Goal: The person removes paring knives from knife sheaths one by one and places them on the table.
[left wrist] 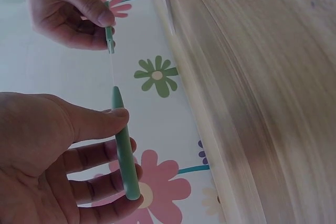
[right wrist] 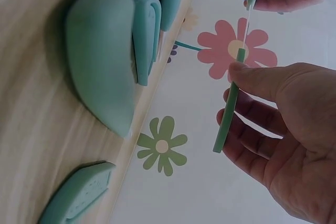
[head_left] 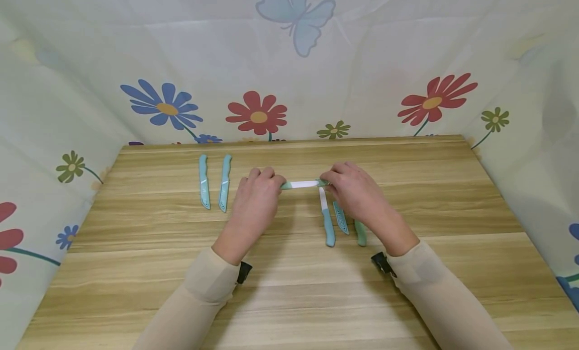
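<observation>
My left hand (head_left: 258,194) pinches the green handle (left wrist: 125,150) of a knife between thumb and fingers. Its white blade (head_left: 304,184) points right, the tip right at the mouth of a green sheath (right wrist: 228,111). My right hand (head_left: 357,191) grips that sheath between thumb and fingertips. Both are held above the wooden table, in line with each other. Below the right hand lie a bare blue knife (head_left: 328,227), a blue sheath (head_left: 341,218) and a second green knife (head_left: 360,233), its blade hidden by the hand in the head view.
Two blue knives in their sheaths, one (head_left: 204,181) beside the other (head_left: 224,184), lie at the table's left. Another green sheath (right wrist: 79,195) rests on the table in the right wrist view. A flower-printed cloth (head_left: 208,53) stands behind the wooden table (head_left: 289,299).
</observation>
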The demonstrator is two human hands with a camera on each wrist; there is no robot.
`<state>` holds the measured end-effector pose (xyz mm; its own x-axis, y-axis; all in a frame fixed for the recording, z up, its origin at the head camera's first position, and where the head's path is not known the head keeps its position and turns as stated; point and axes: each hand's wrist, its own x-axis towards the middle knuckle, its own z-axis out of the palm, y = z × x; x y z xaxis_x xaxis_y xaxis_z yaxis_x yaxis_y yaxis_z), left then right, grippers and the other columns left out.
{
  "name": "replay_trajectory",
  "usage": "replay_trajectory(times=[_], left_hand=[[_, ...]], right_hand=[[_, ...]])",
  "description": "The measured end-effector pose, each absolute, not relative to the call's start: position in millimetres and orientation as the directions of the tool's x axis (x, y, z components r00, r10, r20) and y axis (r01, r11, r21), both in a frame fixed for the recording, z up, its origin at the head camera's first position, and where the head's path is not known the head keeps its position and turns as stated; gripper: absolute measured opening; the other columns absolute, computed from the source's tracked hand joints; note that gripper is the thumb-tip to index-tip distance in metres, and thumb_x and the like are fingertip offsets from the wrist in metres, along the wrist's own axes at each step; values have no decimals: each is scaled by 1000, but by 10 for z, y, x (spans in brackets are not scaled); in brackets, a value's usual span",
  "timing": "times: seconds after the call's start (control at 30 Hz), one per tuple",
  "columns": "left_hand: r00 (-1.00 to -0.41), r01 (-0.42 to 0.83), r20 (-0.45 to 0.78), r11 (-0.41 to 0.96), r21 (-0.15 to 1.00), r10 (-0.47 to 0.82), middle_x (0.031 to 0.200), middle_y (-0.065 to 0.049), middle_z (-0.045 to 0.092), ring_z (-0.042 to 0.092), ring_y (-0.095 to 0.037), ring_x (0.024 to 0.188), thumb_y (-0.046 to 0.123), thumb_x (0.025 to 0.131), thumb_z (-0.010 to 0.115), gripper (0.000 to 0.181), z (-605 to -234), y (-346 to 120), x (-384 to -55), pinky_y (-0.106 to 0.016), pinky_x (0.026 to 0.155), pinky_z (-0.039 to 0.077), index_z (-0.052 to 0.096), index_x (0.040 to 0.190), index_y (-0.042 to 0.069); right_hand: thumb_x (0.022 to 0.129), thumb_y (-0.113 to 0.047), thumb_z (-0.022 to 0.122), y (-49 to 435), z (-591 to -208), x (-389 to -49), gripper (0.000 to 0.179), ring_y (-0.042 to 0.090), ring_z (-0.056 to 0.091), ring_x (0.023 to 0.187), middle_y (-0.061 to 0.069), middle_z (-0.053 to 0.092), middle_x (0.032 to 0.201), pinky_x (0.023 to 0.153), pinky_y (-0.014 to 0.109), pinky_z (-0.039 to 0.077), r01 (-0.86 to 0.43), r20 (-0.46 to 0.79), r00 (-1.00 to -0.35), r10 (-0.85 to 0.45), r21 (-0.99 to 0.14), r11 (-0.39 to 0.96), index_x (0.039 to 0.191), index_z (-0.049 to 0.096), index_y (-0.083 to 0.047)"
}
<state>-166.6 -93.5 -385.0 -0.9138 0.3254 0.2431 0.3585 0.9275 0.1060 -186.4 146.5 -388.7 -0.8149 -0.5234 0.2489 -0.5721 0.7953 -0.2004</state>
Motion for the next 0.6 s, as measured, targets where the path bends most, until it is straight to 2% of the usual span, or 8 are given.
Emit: replay_trajectory(times=[0.6], left_hand=[[-923, 337, 231, 936, 103, 307, 107, -8, 70, 61, -31, 95, 8, 99, 75, 19, -3852, -955, -1673, -48, 79, 57, 80, 117, 12]], right_hand=[[98, -8, 77, 1482, -3885, -1864, 26, 31, 63, 106, 11, 71, 114, 94, 42, 55, -562, 241, -823, -514, -212, 800, 124, 77, -4]])
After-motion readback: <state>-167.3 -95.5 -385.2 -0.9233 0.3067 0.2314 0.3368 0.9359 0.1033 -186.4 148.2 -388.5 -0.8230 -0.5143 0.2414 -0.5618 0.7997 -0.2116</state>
